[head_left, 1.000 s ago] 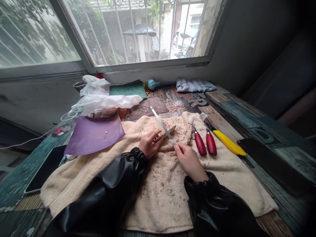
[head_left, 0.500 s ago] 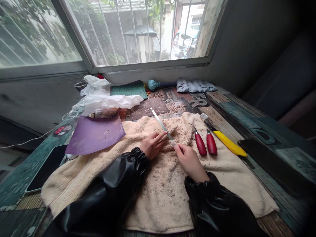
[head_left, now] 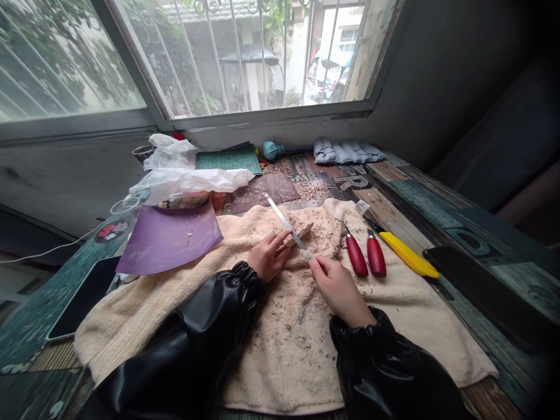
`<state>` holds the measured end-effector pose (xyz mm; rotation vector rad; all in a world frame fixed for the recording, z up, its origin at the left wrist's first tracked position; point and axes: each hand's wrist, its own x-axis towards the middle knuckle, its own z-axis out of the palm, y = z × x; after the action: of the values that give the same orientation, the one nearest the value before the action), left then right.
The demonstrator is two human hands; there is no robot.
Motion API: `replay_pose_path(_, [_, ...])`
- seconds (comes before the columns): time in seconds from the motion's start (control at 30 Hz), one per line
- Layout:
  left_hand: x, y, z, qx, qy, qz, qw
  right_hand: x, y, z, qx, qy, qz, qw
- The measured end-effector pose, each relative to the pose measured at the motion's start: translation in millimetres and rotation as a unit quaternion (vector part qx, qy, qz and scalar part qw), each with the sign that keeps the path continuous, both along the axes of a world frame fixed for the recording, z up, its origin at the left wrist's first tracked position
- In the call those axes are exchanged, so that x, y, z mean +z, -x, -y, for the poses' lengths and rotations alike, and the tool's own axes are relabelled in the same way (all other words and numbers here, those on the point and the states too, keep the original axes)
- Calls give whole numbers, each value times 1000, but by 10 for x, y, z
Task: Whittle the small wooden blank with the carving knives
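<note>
My left hand (head_left: 268, 256) is closed on a small wooden piece (head_left: 305, 233), pressing it down on the beige towel (head_left: 284, 350). Its far end sticks out past my fingers. In my right hand (head_left: 340, 290) is the pale grip of a long, thin, flat metal file (head_left: 280, 214). The blade lies slantwise across the wood, pointing forward and left, and a left fingertip touches or nearly touches it. Two red-handled carving knives (head_left: 357, 255) (head_left: 376, 255) lie right of my right hand, beside a yellow-handled cutter (head_left: 409, 255).
Wood shavings (head_left: 312, 191) litter towel and table. Purple sandpaper (head_left: 170, 240) and a dark tablet (head_left: 81, 303) lie left. Behind are a white plastic bag (head_left: 188, 182), a green mat (head_left: 230, 158) and a grey padded bundle (head_left: 345, 151). A black phone-like slab (head_left: 476, 291) rests right.
The file has slid slightly back toward me and left across the wood, and my left fingers have shifted a little. Both hands keep their holds.
</note>
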<state>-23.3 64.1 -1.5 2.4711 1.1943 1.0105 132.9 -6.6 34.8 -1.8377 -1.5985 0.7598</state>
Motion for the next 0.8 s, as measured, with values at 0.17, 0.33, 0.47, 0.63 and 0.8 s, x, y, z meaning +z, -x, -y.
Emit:
replay_pose_path(0.17, [-45, 13, -28, 6, 15, 36, 999, 13, -11, 20, 4, -10, 6, 1000])
replay_pose_path(0.33, [-68, 14, -44, 17, 33, 55, 998, 52, -17, 31, 8, -1, 10, 1000])
replay_pose_path(0.47, [-86, 19, -57, 29, 42, 67, 996, 79, -18, 37, 11, 5, 10, 1000])
replay_pose_path(0.63, [-96, 18, -64, 33, 39, 79, 996, 28, -38, 24, 4, -10, 34, 999])
replay_pose_path(0.8, [-107, 16, -61, 31, 44, 83, 995, -29, -55, 7, -11, -15, 82, 996])
